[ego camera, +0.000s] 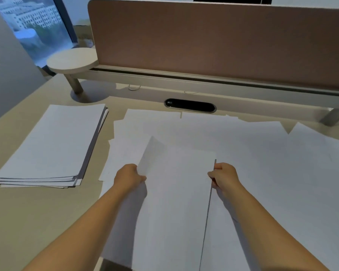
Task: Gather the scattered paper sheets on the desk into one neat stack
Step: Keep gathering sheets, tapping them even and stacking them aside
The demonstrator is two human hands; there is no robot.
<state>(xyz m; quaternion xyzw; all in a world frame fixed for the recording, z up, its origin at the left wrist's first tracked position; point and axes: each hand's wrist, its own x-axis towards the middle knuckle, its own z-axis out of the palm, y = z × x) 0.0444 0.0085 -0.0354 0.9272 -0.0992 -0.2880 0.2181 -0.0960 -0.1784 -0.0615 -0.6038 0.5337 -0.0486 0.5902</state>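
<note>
held sheets (pixel 176 202): lower centre of frame, lifted off the spread and gripped at both side edges, likely to keep them square for carrying.
left hand (pixel 130 176): fingers curled, pinching the sheets' left edge; top corner curls up.
right hand (pixel 224 176): fingers curled round the right edge.
loose sheets (pixel 272 153): overlapping across centre and right of the desk (pixel 27 212), not yet gathered.
stack (pixel 51 145): left of frame, edges roughly aligned, probable destination.
divider panel (pixel 213 36): top of frame.
</note>
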